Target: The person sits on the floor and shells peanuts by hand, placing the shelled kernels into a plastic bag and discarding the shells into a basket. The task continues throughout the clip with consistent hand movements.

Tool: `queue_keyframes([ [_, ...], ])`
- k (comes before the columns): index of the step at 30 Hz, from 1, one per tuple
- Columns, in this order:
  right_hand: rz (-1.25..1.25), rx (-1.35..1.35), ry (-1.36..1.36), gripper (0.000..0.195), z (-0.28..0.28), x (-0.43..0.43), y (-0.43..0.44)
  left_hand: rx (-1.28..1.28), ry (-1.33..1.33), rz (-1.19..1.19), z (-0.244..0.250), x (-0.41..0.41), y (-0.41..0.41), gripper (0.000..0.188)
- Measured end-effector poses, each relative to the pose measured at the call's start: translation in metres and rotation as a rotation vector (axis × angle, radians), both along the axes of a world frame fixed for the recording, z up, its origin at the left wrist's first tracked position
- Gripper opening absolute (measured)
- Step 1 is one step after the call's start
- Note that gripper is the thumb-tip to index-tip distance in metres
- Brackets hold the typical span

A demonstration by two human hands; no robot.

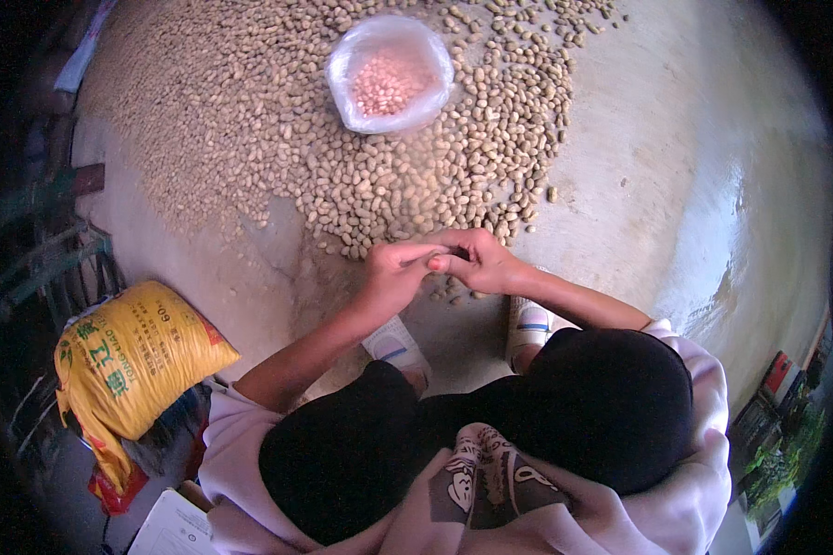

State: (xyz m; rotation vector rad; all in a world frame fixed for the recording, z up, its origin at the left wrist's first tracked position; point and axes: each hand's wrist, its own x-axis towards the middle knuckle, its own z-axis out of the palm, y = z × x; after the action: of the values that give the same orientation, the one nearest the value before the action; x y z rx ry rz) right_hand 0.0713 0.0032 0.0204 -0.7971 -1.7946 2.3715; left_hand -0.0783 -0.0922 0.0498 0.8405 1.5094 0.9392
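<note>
My left hand (401, 274) and my right hand (482, 262) meet at the fingertips, above the near edge of a wide spread of unshelled peanuts (361, 187). Between the fingers shows a small reddish bit, perhaps a peanut kernel or a fingertip; the hands hide most of whatever they hold. Farther off, among the peanuts, stands a round container lined with a clear plastic bag (340, 104). Pink shelled peanut kernels (385, 83) lie inside it.
A full yellow woven sack (146, 354) with printed writing stands at the left. White-shod feet (531, 325) rest on the concrete floor (618, 208) below the hands. A white printed box (170, 527) is at the lower left, and green plants (781, 465) are at the lower right.
</note>
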Motion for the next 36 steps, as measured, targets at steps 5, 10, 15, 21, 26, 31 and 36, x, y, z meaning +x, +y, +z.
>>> queue_keyframes([
  [5, -0.012, 0.105, -0.013, 0.025, 0.002, 0.0, -0.001, 0.028, 0.01, 0.068, -0.001, 0.006, -0.002, 0.017],
  [10, -0.007, 0.128, -0.024, 0.025, 0.004, 0.0, 0.001, -0.037, -0.056, 0.118, -0.005, 0.009, 0.0, 0.017],
  [15, -0.079, -0.136, -0.008, 0.036, 0.007, -0.001, 0.008, -0.215, -0.197, 0.271, 0.005, 0.004, 0.003, 0.02],
  [21, -0.12, -0.504, 0.1, 0.042, 0.014, -0.008, 0.005, -0.171, -0.191, 0.343, 0.019, 0.008, 0.012, 0.025],
  [26, -0.27, -0.522, -0.023, 0.04, 0.02, -0.012, 0.0, -0.095, -0.16, 0.337, 0.025, 0.014, 0.022, 0.024],
  [31, -0.41, -0.496, -0.085, 0.044, 0.017, -0.012, 0.0, -0.108, -0.195, 0.335, 0.027, 0.015, 0.023, 0.024],
  [36, -0.309, -0.413, -0.018, 0.041, 0.006, -0.002, 0.008, -0.164, -0.407, 0.265, 0.021, 0.009, 0.02, 0.033],
])
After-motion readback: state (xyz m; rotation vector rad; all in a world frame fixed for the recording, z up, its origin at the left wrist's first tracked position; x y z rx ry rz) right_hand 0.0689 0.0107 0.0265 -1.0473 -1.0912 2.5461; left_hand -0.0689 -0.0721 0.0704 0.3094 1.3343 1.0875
